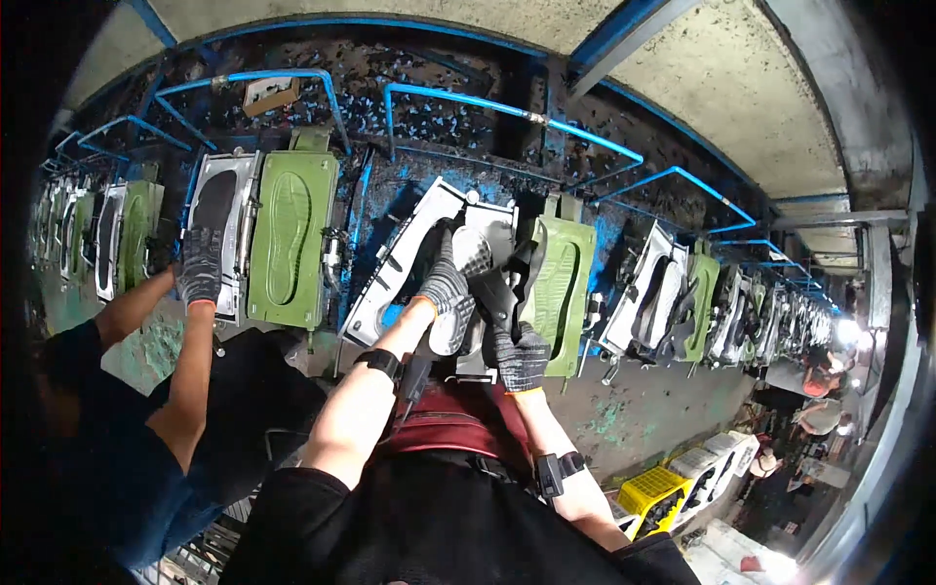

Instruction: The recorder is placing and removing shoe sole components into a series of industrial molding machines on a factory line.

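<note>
Workstation with moulds, referred to the open silver mould (385, 271) at centre. Nearest, black bands with small boxes sit on both wrists. The left hand (444, 285), in a striped grey glove, reaches over the mould beside a pale grey sole-shaped form (475, 252); whether it pinches anything cannot be told. The right hand (522, 356), gloved alike, lies at the mould's lower right, against the lower end of a black strap piece (497, 297); its exact grip cannot be told. The strap piece overlies the mould's right half. Adjoining at right, 1 green plate (563, 292) bears a sole-shaped hollow. Left of the mould, a co-worker's gloved hand (200, 268) touches another silver mould, beside a 2nd green plate (292, 234). Behind the mould run blue pipes (526, 117); far right of it stands a yellow crate (651, 487).
</note>
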Demonstrator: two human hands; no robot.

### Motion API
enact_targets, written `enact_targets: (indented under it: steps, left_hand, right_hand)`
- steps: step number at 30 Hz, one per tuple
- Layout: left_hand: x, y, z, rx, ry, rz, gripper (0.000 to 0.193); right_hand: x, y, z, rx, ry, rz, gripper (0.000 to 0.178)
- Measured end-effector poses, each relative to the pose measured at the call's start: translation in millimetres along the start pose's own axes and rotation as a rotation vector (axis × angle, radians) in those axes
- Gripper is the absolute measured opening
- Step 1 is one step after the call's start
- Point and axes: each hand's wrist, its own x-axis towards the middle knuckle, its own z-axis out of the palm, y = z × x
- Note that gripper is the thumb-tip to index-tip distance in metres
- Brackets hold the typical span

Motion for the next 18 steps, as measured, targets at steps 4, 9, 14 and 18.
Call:
enact_targets:
  steps: [4,9,14,18]
  left_hand:
    - [48,195,-139,-1.182,-0.578,-0.042,0.05]
    - [-4,150,-173,-1.327,-0.527,-0.161,0.091]
    - [-61,116,-176,-1.048,-0.597,-0.216,0.089]
    - [-51,134,-227,-1.128,-0.75,-0.514,0.077]
  right_hand:
    - [61,123,-74,-0.423,0.184,0.092,0.051]
    - [147,115,-39,-0.389,0.188,-0.258,0.042]
    - [94,133,70,-0.309,-0.885,-0.839,0.013]
    - [28,138,52,0.564,-1.574,0.6,0.022]
